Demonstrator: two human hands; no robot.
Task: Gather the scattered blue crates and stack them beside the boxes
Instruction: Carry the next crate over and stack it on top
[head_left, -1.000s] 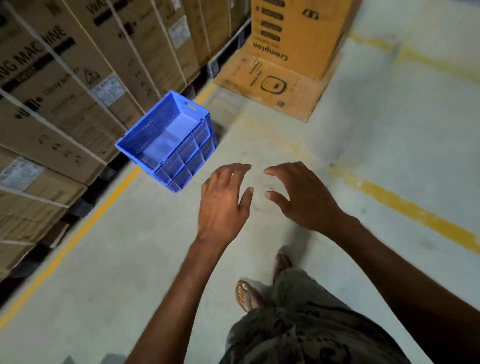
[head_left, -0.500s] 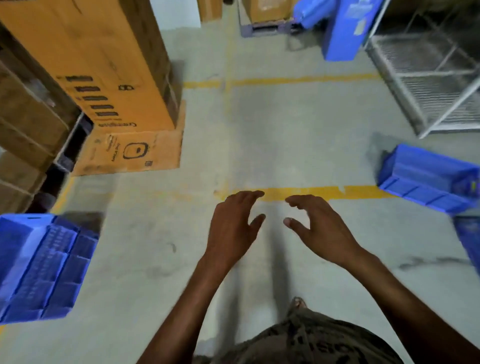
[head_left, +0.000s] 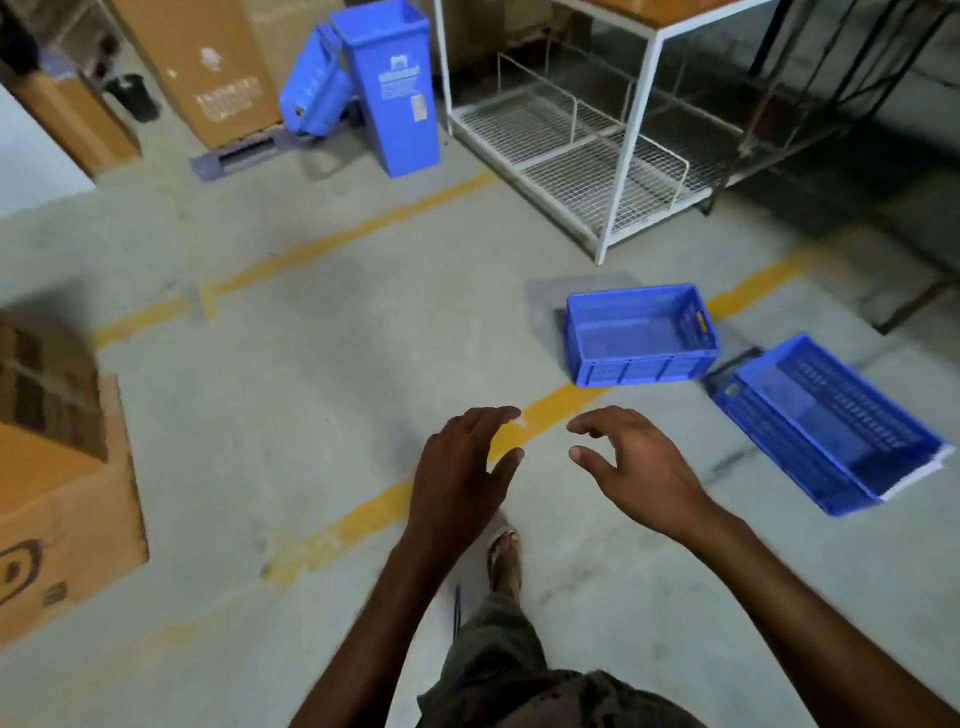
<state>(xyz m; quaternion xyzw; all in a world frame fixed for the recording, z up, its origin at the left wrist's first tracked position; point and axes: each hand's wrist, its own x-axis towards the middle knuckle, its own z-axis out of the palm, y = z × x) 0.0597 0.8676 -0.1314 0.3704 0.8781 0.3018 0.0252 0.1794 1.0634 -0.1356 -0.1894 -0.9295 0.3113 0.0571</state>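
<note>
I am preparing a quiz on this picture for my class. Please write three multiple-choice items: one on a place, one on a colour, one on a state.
1. Where does the upright crate stand?
A. on the wire rack
B. on the floor, near the tilted crate
C. on a cardboard box

2. What colour is the line on the floor?
A. white
B. yellow
C. red

3. What do the left hand and the right hand hold?
A. nothing
B. one crate together
C. a box each

Answers:
1 B: it sits on bare concrete next to the tilted crate.
2 B: the stripe below the hands is yellow.
3 A: both hands hover with fingers spread and touch nothing.
</note>
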